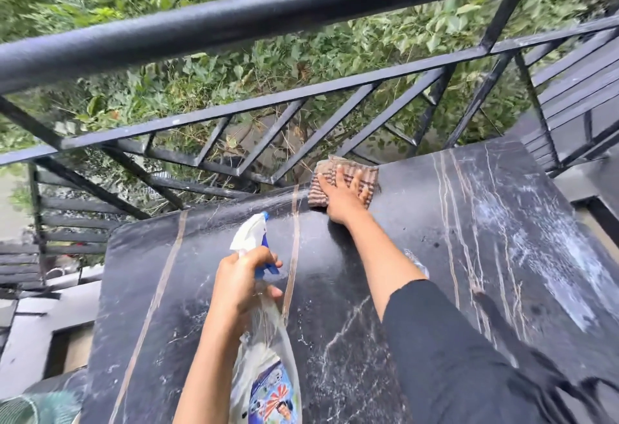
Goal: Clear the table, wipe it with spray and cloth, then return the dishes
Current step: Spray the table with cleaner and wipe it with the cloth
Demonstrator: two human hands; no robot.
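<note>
Now, right hand (345, 201): pressed flat, fingers spread, on striped cloth (338, 179) at black marble table's (435, 222) far edge.
Left hand (239, 284): closed around spray bottle (264, 340) neck, above table.

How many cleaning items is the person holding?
2. A spray bottle gripped in the left hand above the table, and a striped cloth pressed under the right hand at the table's far edge.

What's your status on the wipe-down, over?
Left hand gripping spray bottle above table. Right hand flat on striped cloth at far edge by railing. Wet streaks on right side unwiped. No dishes, nothing blocking.
</note>
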